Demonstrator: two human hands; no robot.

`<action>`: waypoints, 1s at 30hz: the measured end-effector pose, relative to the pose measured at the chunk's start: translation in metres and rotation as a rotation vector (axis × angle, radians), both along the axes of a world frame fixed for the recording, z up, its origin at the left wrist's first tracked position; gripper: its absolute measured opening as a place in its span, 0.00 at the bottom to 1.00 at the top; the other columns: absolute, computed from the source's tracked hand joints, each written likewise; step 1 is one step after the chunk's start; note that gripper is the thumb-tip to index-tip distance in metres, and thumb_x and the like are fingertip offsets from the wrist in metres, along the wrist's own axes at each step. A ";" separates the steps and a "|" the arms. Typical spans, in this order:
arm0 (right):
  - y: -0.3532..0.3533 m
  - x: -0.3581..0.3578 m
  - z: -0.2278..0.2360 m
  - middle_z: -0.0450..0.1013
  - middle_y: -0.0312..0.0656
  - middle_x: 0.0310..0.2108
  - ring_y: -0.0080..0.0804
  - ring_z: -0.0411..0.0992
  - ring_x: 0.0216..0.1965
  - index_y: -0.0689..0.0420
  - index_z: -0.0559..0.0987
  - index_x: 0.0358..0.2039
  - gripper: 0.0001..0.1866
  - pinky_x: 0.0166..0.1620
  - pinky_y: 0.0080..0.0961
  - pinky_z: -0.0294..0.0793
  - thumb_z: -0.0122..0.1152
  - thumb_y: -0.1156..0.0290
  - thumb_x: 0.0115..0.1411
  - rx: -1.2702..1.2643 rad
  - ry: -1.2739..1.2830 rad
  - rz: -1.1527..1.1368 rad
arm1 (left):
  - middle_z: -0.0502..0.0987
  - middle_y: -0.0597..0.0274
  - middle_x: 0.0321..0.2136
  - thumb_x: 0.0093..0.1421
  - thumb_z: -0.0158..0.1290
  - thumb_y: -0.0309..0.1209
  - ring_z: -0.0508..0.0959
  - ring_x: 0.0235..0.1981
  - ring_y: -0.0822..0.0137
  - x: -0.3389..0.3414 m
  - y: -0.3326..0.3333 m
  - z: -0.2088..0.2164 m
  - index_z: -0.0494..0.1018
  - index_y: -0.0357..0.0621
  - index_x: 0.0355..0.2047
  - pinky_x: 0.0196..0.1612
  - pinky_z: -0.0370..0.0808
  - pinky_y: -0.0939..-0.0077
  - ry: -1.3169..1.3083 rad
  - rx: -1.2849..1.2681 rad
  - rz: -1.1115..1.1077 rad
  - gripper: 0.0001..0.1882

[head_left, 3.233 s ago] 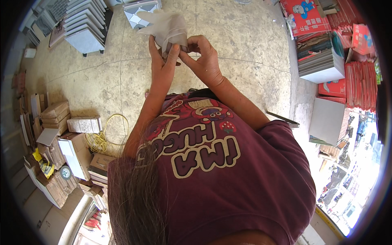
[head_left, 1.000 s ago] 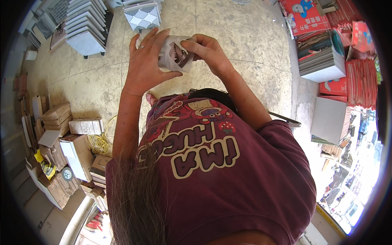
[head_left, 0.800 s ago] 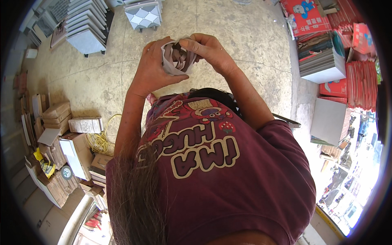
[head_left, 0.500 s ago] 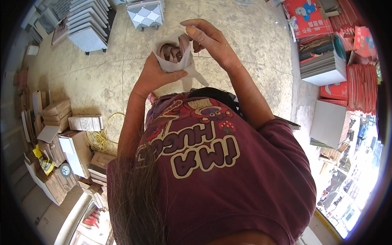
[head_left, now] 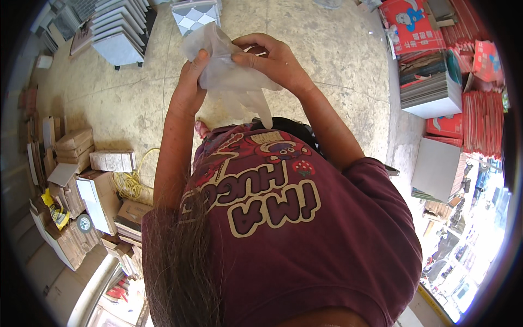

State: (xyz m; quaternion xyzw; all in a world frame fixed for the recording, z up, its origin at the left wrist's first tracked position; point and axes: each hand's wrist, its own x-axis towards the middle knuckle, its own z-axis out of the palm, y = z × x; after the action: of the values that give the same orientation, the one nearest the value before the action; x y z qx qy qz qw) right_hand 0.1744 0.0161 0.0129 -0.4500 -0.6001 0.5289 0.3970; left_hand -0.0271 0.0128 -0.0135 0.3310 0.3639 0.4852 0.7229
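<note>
A thin, translucent white glove (head_left: 231, 76) is held up in front of me, its limp finger-like tails hanging toward my shirt. My left hand (head_left: 189, 82) grips its left side with the thumb pressed on top. From the other side, my right hand (head_left: 272, 61) pinches the upper right part between thumb and curled fingers. The brown strips that earlier showed in its opening are hidden now.
Tile display racks (head_left: 120, 46) stand at the far left, with a patterned tile stand (head_left: 196, 16) beyond my hands. Wooden boxes (head_left: 76, 141) and a yellow cord (head_left: 128, 185) lie on the left. Red cartons (head_left: 482, 122) and stacked tiles (head_left: 436, 92) line the right.
The glove has been lifted and its opening turned away, hiding the brown strips. My left hand has risen; my right thumb and fingers have come down onto the glove.
</note>
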 end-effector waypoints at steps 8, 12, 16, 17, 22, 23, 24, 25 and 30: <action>0.015 0.007 -0.002 0.71 0.45 0.44 0.33 0.71 0.43 0.56 0.74 0.49 0.30 0.45 0.28 0.72 0.67 0.52 0.49 0.311 -0.129 -0.121 | 0.72 0.56 0.47 0.59 0.49 0.52 0.73 0.47 0.65 0.008 0.004 0.019 0.64 0.38 0.53 0.51 0.70 0.73 -0.008 -0.071 -0.085 0.32; 0.036 0.006 0.017 0.72 0.43 0.42 0.35 0.71 0.43 0.56 0.77 0.44 0.27 0.47 0.30 0.69 0.68 0.52 0.47 0.582 -0.195 0.086 | 0.74 0.56 0.44 0.58 0.51 0.52 0.75 0.44 0.65 0.001 0.013 0.019 0.66 0.38 0.52 0.48 0.72 0.73 0.091 -0.062 -0.224 0.32; 0.038 0.003 0.021 0.74 0.34 0.36 0.23 0.70 0.40 0.55 0.78 0.39 0.17 0.46 0.23 0.68 0.66 0.60 0.53 0.395 -0.163 0.225 | 0.74 0.57 0.43 0.56 0.53 0.54 0.76 0.43 0.66 0.002 0.020 0.031 0.67 0.38 0.51 0.46 0.73 0.73 0.175 -0.060 -0.297 0.34; 0.041 0.004 0.019 0.74 0.32 0.33 0.21 0.70 0.38 0.56 0.78 0.37 0.15 0.45 0.22 0.68 0.65 0.61 0.53 0.355 -0.101 0.247 | 0.74 0.57 0.43 0.55 0.53 0.55 0.76 0.43 0.66 0.003 0.021 0.033 0.67 0.37 0.51 0.46 0.73 0.73 0.181 -0.072 -0.311 0.35; 0.037 0.005 0.018 0.74 0.29 0.28 0.17 0.69 0.34 0.56 0.79 0.33 0.09 0.41 0.18 0.68 0.63 0.64 0.56 0.136 0.044 0.228 | 0.74 0.56 0.43 0.56 0.52 0.56 0.76 0.43 0.67 0.011 0.021 0.033 0.68 0.39 0.51 0.45 0.74 0.74 0.181 -0.087 -0.295 0.34; 0.035 0.005 0.014 0.74 0.30 0.29 0.17 0.69 0.33 0.56 0.79 0.33 0.09 0.39 0.17 0.68 0.63 0.65 0.56 0.137 0.053 0.195 | 0.74 0.56 0.43 0.56 0.52 0.56 0.76 0.43 0.68 0.012 0.021 0.031 0.68 0.40 0.51 0.44 0.74 0.75 0.175 -0.103 -0.296 0.34; 0.034 0.005 0.011 0.74 0.30 0.29 0.17 0.69 0.32 0.56 0.80 0.33 0.08 0.38 0.16 0.68 0.63 0.66 0.56 0.137 0.061 0.162 | 0.75 0.57 0.42 0.56 0.52 0.55 0.76 0.43 0.68 0.014 0.020 0.030 0.68 0.39 0.50 0.44 0.74 0.75 0.160 -0.115 -0.278 0.33; 0.034 0.005 0.010 0.74 0.30 0.28 0.17 0.69 0.32 0.56 0.80 0.33 0.08 0.38 0.16 0.68 0.63 0.66 0.56 0.138 0.088 0.148 | 0.75 0.57 0.42 0.57 0.51 0.55 0.76 0.42 0.68 0.016 0.020 0.030 0.68 0.39 0.50 0.44 0.74 0.75 0.145 -0.127 -0.260 0.32; 0.038 0.009 -0.004 0.73 0.29 0.29 0.18 0.68 0.33 0.57 0.79 0.33 0.09 0.40 0.17 0.68 0.61 0.65 0.58 0.037 0.322 0.077 | 0.75 0.58 0.40 0.60 0.49 0.51 0.76 0.39 0.70 0.018 0.024 0.025 0.70 0.39 0.48 0.41 0.75 0.75 -0.060 -0.095 -0.169 0.27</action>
State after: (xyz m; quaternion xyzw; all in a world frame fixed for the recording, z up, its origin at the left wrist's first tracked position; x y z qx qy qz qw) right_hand 0.1835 0.0540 0.0091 -0.3287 -0.5551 0.5980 0.4757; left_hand -0.0096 0.0365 0.0118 0.3114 0.3356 0.4146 0.7865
